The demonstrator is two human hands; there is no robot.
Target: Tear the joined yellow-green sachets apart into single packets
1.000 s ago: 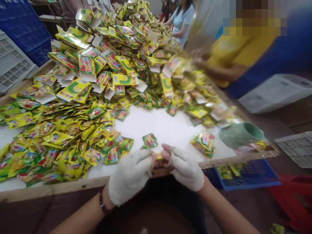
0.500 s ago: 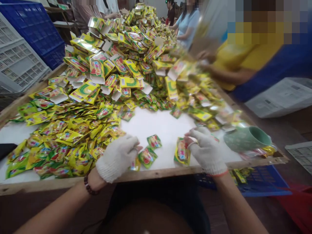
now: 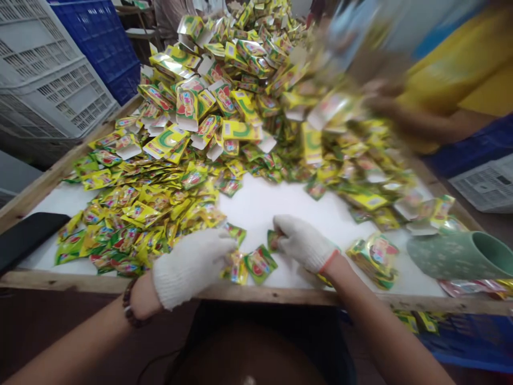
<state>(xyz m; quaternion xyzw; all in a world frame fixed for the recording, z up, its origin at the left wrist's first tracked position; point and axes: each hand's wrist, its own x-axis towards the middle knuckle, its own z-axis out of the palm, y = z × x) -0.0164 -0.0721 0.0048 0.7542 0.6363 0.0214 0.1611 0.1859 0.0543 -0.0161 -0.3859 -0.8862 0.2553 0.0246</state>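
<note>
My left hand, in a white knit glove, rests palm down at the near edge of the sachet heap. Its fingers are curled, partly hidden, beside a green sachet and a yellow sachet. My right hand, gloved too, pinches a small green sachet over the white tabletop. Between both hands lies a loose green sachet with a red fruit print. Beneath my right wrist a yellow edge shows, mostly hidden. Right of that wrist sits a stack of sachets.
Yellow-green cardboard boxes are heaped at the back, with many sachets on the left. A green cup lies on its side at right, a dark flat object at left. A wooden rim borders the table. A co-worker's yellow sleeve is at right.
The view has swung right to left across the table, shifting the scene rightward. My right hand has moved left from the small box and taken a green sachet. Another sachet now shows by my left fingers.
</note>
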